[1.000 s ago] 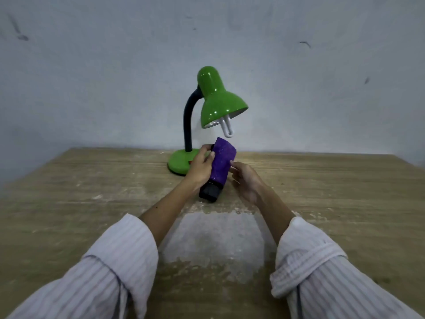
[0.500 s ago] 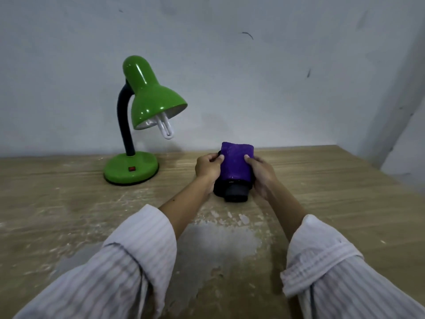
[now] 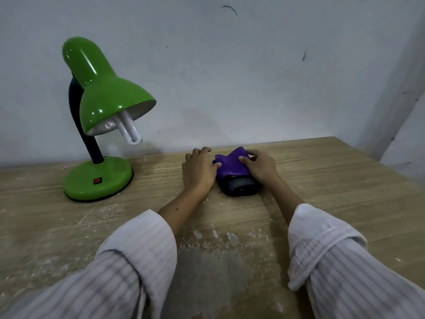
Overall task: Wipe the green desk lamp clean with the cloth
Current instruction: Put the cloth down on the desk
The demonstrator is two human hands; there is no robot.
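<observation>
The green desk lamp stands at the left on the wooden table, its shade tilted toward me, a white bulb showing and a red switch on its round base. A folded purple and black cloth lies on the table right of the lamp, near the wall. My right hand grips the cloth's right side, thumb on the purple top. My left hand rests beside the cloth with its thumb touching the left edge and the fingers spread on the table.
The worn wooden table runs up to a grey-white wall. A pale scuffed patch marks the wood between my striped sleeves. The table's right edge lies beyond my right arm.
The cloth went from upright in my left hand near the lamp down onto the table at the right. My view swung right, and the lamp now sits at the left.
</observation>
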